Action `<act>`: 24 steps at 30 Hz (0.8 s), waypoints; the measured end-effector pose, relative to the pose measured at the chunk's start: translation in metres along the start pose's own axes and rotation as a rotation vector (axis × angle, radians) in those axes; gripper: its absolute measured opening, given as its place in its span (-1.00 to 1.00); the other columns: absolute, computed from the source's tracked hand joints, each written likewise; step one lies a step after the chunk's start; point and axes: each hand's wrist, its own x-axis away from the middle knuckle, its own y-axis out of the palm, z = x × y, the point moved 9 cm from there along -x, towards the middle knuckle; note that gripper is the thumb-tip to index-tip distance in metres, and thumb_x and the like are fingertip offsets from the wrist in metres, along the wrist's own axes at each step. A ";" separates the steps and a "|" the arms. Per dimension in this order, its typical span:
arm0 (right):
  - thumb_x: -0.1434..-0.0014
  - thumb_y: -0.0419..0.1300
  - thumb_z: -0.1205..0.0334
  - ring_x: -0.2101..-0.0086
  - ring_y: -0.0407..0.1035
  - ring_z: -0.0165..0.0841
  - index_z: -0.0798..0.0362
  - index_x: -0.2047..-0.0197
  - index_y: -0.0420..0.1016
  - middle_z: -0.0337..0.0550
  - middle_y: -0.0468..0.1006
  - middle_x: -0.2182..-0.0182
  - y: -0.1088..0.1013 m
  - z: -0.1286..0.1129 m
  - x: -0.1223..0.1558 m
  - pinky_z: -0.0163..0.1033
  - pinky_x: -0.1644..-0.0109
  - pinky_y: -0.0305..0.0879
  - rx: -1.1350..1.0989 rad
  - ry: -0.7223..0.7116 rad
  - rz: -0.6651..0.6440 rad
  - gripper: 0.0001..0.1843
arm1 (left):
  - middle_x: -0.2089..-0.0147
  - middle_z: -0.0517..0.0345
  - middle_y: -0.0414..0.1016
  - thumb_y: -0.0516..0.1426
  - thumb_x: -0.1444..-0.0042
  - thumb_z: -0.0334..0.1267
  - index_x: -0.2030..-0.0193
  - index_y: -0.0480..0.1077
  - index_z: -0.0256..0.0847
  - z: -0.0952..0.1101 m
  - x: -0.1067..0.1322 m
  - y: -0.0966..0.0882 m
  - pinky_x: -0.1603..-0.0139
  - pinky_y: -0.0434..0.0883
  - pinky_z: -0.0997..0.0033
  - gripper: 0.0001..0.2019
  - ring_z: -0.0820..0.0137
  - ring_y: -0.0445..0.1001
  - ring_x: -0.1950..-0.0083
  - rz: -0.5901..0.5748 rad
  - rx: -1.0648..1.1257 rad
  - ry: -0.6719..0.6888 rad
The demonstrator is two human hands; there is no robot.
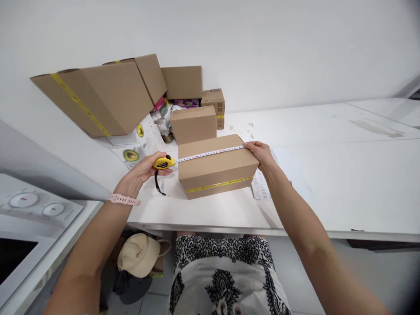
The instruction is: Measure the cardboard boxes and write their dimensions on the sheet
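Head camera view: on the white bench (328, 183) a closed cardboard box (216, 168) sits near the front edge. Left hand (144, 170) grips a yellow tape measure (163, 162) just left of it; right hand (260, 153) pinches the white tape (210, 154) at the box's right edge.

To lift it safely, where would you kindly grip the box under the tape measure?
Probably its two short ends, coming in from left and right: the box lies lengthwise across the table, and a second box stands close behind it.
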 end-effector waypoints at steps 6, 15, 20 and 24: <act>0.08 0.40 0.13 0.52 0.22 -0.44 0.06 0.54 0.36 -0.22 0.39 0.55 -0.005 -0.002 0.004 -0.31 0.53 0.09 0.142 0.014 0.006 -0.70 | 0.28 -0.01 0.65 0.37 0.15 -0.08 0.30 0.55 -0.32 0.010 -0.007 0.008 0.32 0.65 0.26 -0.65 0.22 0.63 0.31 -0.020 -0.094 0.045; 0.03 0.39 0.11 0.55 0.18 -0.45 0.05 0.61 0.28 -0.22 0.33 0.60 -0.006 -0.008 0.007 -0.30 0.56 0.01 0.214 -0.034 0.002 -0.62 | 0.25 -0.02 0.64 0.39 0.19 -0.03 0.27 0.55 -0.31 0.006 -0.010 0.002 0.35 0.62 0.28 -0.58 0.23 0.61 0.32 -0.021 -0.126 0.026; 0.06 0.41 0.12 0.55 0.18 -0.44 0.04 0.62 0.30 -0.22 0.34 0.62 -0.005 -0.010 0.008 -0.28 0.53 0.06 0.190 -0.056 0.024 -0.63 | 0.25 -0.02 0.62 0.34 0.14 -0.04 0.31 0.56 -0.31 0.023 0.005 0.014 0.42 0.55 0.42 -0.64 0.32 0.57 0.35 0.006 -0.239 0.092; 0.10 0.44 0.10 0.49 0.21 -0.43 0.06 0.59 0.41 -0.23 0.39 0.58 -0.011 -0.032 0.004 -0.26 0.40 0.21 0.124 -0.190 -0.007 -0.68 | 0.25 0.02 0.58 0.32 0.05 -0.08 0.19 0.55 -0.25 0.044 0.050 0.034 0.51 0.48 0.51 -0.67 0.32 0.55 0.33 -0.054 -0.328 0.211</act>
